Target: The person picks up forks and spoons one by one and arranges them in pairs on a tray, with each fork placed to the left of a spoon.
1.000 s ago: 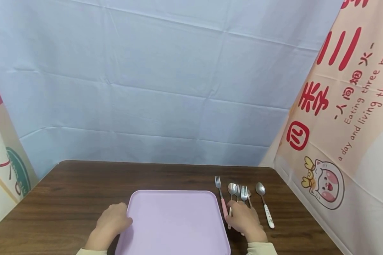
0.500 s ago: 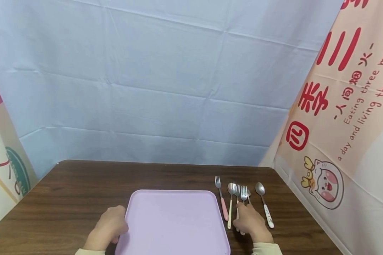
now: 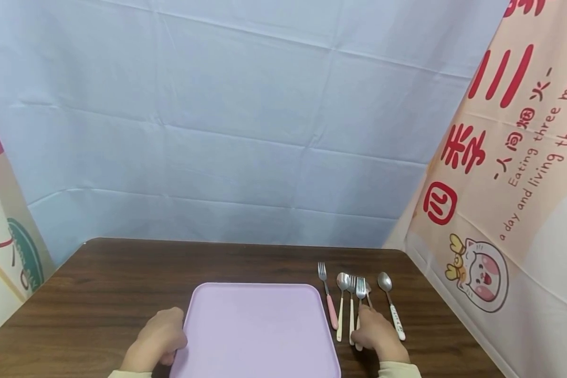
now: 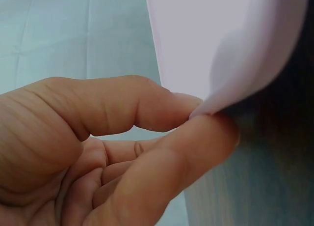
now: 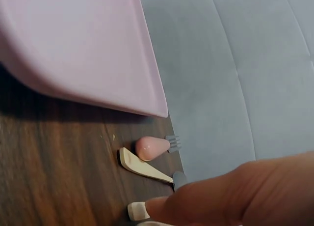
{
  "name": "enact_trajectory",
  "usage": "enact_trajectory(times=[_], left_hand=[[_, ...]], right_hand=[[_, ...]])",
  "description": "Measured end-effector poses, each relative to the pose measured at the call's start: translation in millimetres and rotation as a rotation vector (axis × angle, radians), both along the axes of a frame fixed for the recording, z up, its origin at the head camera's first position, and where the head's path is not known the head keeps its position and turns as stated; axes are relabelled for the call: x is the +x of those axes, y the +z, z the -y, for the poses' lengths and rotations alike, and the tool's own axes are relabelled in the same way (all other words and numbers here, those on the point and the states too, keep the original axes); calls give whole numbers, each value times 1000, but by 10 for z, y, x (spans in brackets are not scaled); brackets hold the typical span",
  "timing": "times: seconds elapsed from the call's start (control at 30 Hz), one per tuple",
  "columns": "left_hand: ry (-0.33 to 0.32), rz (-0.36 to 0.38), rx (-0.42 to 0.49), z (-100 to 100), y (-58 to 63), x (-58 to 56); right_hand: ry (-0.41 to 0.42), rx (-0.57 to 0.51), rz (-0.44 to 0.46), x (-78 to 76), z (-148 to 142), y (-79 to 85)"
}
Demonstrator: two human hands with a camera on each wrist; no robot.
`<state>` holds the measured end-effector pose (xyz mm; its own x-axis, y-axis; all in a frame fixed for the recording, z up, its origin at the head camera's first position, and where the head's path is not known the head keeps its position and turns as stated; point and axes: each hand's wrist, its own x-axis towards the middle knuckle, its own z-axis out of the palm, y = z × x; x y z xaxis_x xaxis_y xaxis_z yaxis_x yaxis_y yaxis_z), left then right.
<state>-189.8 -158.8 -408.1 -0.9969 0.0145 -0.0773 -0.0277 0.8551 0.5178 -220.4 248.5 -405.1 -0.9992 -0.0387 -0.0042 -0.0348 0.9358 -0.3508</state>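
Observation:
A lilac tray [image 3: 260, 336] lies at the front middle of the table. My left hand [image 3: 158, 336] pinches its left rim between thumb and finger, clear in the left wrist view [image 4: 196, 39]. To the right of the tray, my right hand [image 3: 378, 331] is low over the handles of a fork [image 3: 361, 287] and a mostly hidden utensil [image 3: 369, 292]. In the right wrist view its thumb [image 5: 216, 196] touches a white handle end [image 5: 138, 211]; the other fingers are hidden. Further left lie another fork [image 3: 352, 315], a cream-handled spoon [image 3: 340, 315] and a pink-handled fork [image 3: 331, 310].
A spoon with a patterned white handle [image 3: 396, 317] lies furthest right on the dark wooden table [image 3: 137, 273]. Pale blue cloth [image 3: 236, 131] hangs behind the table, and a printed cloth [image 3: 515, 220] hangs along the right side.
My right hand has moved rightward across the cutlery handles, uncovering the pink-handled fork and the cream-handled spoon. My left hand has shifted slightly left and down along the tray's edge.

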Motion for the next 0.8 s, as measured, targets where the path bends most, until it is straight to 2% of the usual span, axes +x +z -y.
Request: enact_trajectory(times=[0.3, 0.5, 0.67, 0.8], left_hand=[[-17, 11, 32, 9, -14, 16], [-19, 17, -17, 1, -14, 10], [-15, 22, -49, -16, -33, -4], [-11, 19, -55, -20, -37, -4]], right_hand=[[-72, -99, 29, 29, 16, -13], [-107, -188, 46, -4, 47, -37], [-135, -200, 52, -12, 39, -46], [-149, -165, 54, -27, 34, -48]])
